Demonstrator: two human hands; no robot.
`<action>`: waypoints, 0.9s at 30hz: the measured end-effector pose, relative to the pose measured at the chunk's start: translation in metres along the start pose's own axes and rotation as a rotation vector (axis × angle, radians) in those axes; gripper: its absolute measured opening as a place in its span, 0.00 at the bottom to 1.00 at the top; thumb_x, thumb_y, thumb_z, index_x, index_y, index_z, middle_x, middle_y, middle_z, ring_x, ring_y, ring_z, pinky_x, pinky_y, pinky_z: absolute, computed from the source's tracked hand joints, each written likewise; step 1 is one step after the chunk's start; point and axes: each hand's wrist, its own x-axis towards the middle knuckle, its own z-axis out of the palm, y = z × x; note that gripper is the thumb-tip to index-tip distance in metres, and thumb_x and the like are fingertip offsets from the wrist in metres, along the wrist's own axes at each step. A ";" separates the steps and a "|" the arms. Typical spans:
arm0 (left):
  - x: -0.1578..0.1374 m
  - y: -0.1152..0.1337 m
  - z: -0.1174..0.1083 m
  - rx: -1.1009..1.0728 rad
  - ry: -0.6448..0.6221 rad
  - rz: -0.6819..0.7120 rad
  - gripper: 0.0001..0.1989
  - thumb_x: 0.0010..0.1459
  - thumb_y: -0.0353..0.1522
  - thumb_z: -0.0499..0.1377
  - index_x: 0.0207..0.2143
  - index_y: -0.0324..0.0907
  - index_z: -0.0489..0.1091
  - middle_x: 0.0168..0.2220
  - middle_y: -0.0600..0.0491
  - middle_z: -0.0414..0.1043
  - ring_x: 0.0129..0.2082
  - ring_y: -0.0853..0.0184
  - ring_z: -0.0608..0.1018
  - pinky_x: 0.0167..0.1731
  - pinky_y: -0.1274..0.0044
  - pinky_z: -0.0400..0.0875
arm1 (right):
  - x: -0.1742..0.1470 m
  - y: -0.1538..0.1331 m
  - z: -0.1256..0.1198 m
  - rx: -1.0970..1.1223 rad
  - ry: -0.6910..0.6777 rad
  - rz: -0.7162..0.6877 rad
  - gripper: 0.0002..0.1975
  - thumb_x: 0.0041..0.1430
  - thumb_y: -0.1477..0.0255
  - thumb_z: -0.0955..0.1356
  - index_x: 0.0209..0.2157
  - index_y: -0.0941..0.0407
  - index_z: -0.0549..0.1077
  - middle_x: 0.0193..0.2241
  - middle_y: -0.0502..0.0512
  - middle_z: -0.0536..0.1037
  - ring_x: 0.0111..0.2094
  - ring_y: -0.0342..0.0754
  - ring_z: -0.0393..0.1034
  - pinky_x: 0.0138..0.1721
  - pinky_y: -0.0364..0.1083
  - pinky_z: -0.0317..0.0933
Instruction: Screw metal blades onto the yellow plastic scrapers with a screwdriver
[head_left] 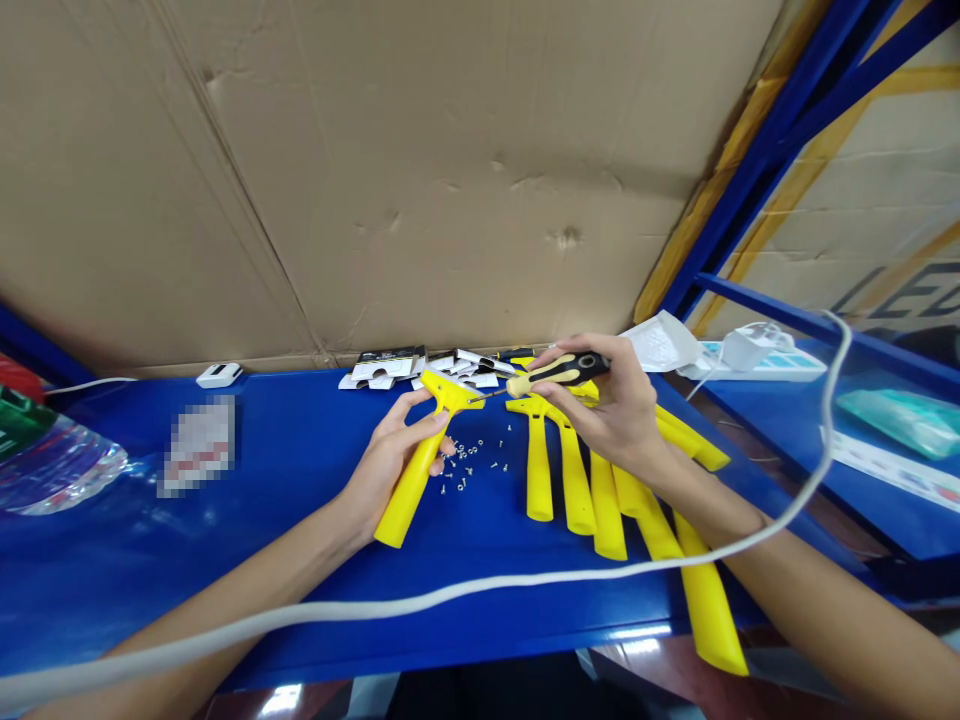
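My left hand (391, 455) is closed around a yellow scraper (411, 487), its handle slanting down toward me and its wide head uppermost. In my right hand (626, 400) is a screwdriver (551, 374) with a cream and black handle. Its thin shaft points left, and the tip meets or nearly meets the scraper's head. Small loose screws and nuts (463, 455) lie scattered on the blue tabletop just right of my left fingers. Below my right hand several more yellow scrapers (538, 470) lie in a row, some partly covered by my hand and forearm.
White and black packets (382, 367) lie along the cardboard wall (420, 180). A white cable (480, 585) hangs across the foreground, in front of both forearms. At left are a plastic bottle (56, 465) and a small white device (220, 375). A power strip (757, 361) sits at right by the blue frame.
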 end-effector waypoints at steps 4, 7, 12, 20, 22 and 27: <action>-0.001 -0.001 0.000 0.030 -0.006 0.009 0.34 0.56 0.32 0.74 0.62 0.42 0.66 0.31 0.53 0.77 0.25 0.69 0.77 0.20 0.82 0.69 | 0.000 -0.001 0.002 0.117 -0.025 0.074 0.24 0.69 0.70 0.74 0.62 0.47 0.65 0.50 0.57 0.81 0.52 0.56 0.80 0.58 0.62 0.73; -0.001 -0.003 0.000 0.038 -0.005 0.007 0.34 0.55 0.33 0.75 0.61 0.42 0.67 0.29 0.53 0.76 0.24 0.69 0.77 0.20 0.82 0.69 | 0.001 -0.005 0.005 0.294 -0.076 0.113 0.27 0.71 0.70 0.71 0.65 0.46 0.61 0.60 0.60 0.76 0.58 0.57 0.79 0.61 0.62 0.73; -0.001 -0.003 -0.003 0.037 -0.018 0.005 0.33 0.56 0.34 0.75 0.61 0.44 0.67 0.30 0.53 0.78 0.22 0.69 0.76 0.21 0.81 0.68 | 0.005 -0.009 0.007 0.263 0.045 0.134 0.21 0.66 0.69 0.76 0.56 0.48 0.67 0.47 0.55 0.83 0.47 0.55 0.84 0.49 0.56 0.80; -0.002 -0.002 -0.001 0.037 -0.012 -0.006 0.34 0.55 0.34 0.75 0.60 0.42 0.67 0.27 0.52 0.77 0.22 0.68 0.76 0.20 0.81 0.68 | 0.003 -0.001 0.005 0.233 -0.005 0.162 0.19 0.68 0.66 0.75 0.56 0.47 0.68 0.49 0.55 0.80 0.50 0.55 0.83 0.53 0.57 0.79; 0.000 -0.003 -0.003 0.020 0.001 -0.002 0.34 0.55 0.33 0.75 0.61 0.43 0.67 0.31 0.51 0.78 0.23 0.69 0.77 0.21 0.81 0.69 | 0.001 0.000 0.007 0.340 -0.074 0.185 0.22 0.70 0.66 0.74 0.60 0.47 0.65 0.58 0.59 0.77 0.56 0.56 0.80 0.59 0.60 0.77; 0.003 -0.003 -0.006 -0.015 0.011 -0.001 0.33 0.55 0.31 0.75 0.61 0.43 0.69 0.37 0.50 0.79 0.24 0.70 0.78 0.21 0.81 0.70 | 0.000 -0.002 0.006 0.143 0.002 0.146 0.18 0.63 0.68 0.78 0.51 0.49 0.74 0.44 0.53 0.83 0.45 0.53 0.83 0.50 0.55 0.79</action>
